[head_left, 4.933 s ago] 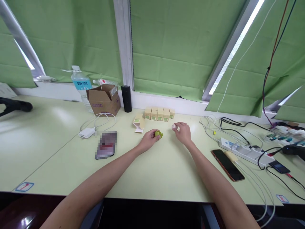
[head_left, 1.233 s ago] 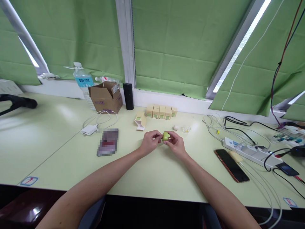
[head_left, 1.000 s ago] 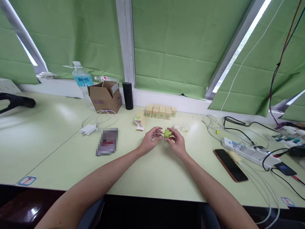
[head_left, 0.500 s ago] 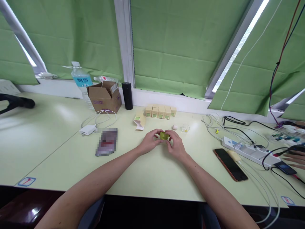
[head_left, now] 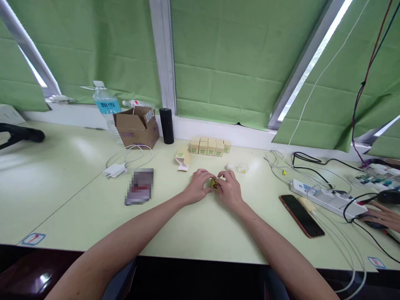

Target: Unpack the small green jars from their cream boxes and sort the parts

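Between my two hands, over the middle of the table, is a small olive-green case (head_left: 213, 183), mostly covered by fingers; its exact kind cannot be made out. My left hand (head_left: 198, 187) is closed around its left side, thumb toward me. With bent fingers, my right hand (head_left: 229, 190) grips it from the right, the fingertips pressed at its top and inside edge. Just beyond the right hand lie a small pale block (head_left: 229, 167) and a clear plastic piece (head_left: 242, 168) with a bit of yellow in it.
Several small tan boxes (head_left: 208, 146) stand in a row behind, beside an opened one (head_left: 183, 160). Leftward are a pixelated pouch-like item (head_left: 139, 186), a white charger (head_left: 114, 170) and a cardboard box (head_left: 136, 129). Rightward, a phone (head_left: 301, 216), a power strip (head_left: 325, 198) and another person's hand (head_left: 383, 216).
The green case has turned in my hands, its hollow side now largely hidden. My right fingers have moved in over it. At far right, the other person's hand has reached further in.
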{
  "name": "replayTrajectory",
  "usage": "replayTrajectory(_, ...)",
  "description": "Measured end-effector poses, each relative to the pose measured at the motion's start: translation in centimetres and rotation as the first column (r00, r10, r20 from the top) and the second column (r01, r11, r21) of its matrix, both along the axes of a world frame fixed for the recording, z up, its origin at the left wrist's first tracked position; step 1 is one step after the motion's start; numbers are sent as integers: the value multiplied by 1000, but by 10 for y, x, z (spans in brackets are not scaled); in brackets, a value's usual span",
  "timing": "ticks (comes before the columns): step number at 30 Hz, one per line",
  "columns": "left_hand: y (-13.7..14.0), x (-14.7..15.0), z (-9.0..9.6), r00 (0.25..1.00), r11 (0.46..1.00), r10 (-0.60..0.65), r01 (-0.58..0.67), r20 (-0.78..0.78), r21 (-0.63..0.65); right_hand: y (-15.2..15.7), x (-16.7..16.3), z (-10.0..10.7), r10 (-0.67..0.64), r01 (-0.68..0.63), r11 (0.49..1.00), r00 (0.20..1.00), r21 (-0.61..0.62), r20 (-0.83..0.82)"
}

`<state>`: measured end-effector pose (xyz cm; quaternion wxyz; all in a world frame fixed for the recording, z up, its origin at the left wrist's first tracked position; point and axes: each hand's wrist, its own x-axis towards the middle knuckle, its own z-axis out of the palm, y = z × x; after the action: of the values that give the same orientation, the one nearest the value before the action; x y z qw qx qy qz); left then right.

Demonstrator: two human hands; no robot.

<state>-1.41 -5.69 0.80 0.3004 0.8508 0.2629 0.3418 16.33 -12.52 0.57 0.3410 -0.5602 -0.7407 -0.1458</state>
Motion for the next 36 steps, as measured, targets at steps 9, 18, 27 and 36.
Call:
replayTrajectory(9,-2,4,0,981,991,113,-101,-158,84,0,-2,7,18,-18,998,1000,61,6)
replayTrajectory(18,4,5,-3,935,969,248,-239,-254,63,22,17,29,-113,122,991,981,52,-157)
replayTrajectory(27,0,5,-1,938,970,239,-218,-252,111,87,24,29,-287,331,902,939,-276,188)
replayTrajectory(36,4,7,-6,933,971,211,-167,-291,171,70,12,20,-268,342,878,931,-334,248)
